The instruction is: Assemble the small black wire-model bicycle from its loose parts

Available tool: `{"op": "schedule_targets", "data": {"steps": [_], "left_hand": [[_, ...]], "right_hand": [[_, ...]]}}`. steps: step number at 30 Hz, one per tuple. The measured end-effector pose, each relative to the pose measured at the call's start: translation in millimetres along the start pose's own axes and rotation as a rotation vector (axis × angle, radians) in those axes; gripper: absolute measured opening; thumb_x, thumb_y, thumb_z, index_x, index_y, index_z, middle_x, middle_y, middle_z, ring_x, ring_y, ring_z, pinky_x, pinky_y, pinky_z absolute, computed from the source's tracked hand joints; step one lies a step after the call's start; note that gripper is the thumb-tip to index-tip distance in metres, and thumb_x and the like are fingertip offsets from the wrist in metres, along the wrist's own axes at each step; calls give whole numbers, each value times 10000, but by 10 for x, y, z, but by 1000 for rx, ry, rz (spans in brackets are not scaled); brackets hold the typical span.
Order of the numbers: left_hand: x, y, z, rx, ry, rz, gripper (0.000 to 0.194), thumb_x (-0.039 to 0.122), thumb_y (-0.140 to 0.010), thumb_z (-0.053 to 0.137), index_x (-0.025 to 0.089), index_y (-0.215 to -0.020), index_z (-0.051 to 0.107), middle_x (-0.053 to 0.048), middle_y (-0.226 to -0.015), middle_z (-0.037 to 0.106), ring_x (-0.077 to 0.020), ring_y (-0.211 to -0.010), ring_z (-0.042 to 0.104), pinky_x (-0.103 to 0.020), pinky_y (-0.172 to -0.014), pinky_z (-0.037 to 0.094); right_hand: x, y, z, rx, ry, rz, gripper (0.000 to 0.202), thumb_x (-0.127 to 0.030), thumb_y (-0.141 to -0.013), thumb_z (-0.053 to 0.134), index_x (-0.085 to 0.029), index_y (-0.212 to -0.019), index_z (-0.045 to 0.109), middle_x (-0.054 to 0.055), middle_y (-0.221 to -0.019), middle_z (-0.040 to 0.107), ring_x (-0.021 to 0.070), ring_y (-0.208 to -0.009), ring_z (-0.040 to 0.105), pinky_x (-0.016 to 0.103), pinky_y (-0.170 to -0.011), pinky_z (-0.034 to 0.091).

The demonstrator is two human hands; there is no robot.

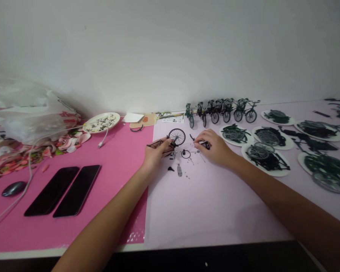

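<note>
My left hand (156, 152) is closed around a black model bicycle frame (171, 151), which carries one spoked wheel (176, 137) at its far end. To the right, my right hand (212, 146) is closed in a pinch, its thumb and fingertips together above the loose parts. Whatever sits in that pinch is too small to name. Between and below the hands lie a small black ring part (186, 153), a black saddle-like piece (170, 169), a grey oblong piece (179, 170) and several tiny bits. A curved black strip (192, 137) rests beside my right fingertips.
Several assembled model bicycles (245, 110) stand along the wall. White plates of dark parts (268, 158) cover the right side. On the pink left side are two phones (77, 190), a mouse (14, 188), a plate of small pieces (101, 123), a cable (30, 170) and a plastic bag (25, 113).
</note>
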State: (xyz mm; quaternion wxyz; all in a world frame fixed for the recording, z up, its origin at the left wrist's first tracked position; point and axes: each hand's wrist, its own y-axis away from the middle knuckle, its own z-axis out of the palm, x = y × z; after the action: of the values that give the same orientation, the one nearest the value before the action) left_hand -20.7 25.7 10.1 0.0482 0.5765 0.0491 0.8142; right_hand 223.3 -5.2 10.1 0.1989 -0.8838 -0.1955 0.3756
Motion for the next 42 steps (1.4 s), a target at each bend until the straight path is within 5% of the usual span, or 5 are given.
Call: {"op": "schedule_targets", "data": {"steps": [9, 18, 24, 29, 42], "left_hand": [[-39, 2, 17, 12, 40, 5, 422, 298, -569, 981, 133, -899, 776, -102, -929, 801, -192, -787, 741, -334, -795, 600], [-64, -1, 22, -22, 24, 7, 396, 317, -567, 973, 137, -857, 773, -102, -901, 799, -192, -790, 741, -316, -784, 587], [-86, -23, 3, 46, -4, 59, 445, 336, -567, 976, 130, -906, 774, -97, -900, 796, -187, -768, 731, -317, -760, 584], [-93, -29, -8, 81, -50, 106, 465, 368, -587, 970, 124, -936, 781, -103, -927, 800, -192, -782, 733, -323, -773, 589], [-90, 6, 33, 78, -90, 151, 394, 341, -606, 959, 140, -900, 791, -77, -871, 794, -185, -765, 725, -315, -764, 589]], "right_hand": [[148, 20, 23, -216, 126, -85, 155, -356, -943, 678, -252, -937, 793, 119, -1042, 702, 334, -1119, 593, 534, -964, 511], [223, 0, 73, -132, 32, -64, 193, -371, -980, 633, -229, -890, 730, 110, -995, 703, 309, -1073, 596, 490, -934, 507], [195, -12, 169, 19, -331, 244, 345, -547, -893, 752, -203, -893, 726, 71, -888, 717, 211, -789, 618, 348, -695, 505], [83, -48, 178, 9, -856, 492, 443, -604, -772, 862, -216, -861, 668, 10, -803, 653, 131, -672, 533, 252, -534, 383], [12, -66, 84, -120, -1202, 584, 386, -522, -749, 912, -230, -826, 671, 20, -875, 631, 145, -776, 561, 220, -461, 310]]}}
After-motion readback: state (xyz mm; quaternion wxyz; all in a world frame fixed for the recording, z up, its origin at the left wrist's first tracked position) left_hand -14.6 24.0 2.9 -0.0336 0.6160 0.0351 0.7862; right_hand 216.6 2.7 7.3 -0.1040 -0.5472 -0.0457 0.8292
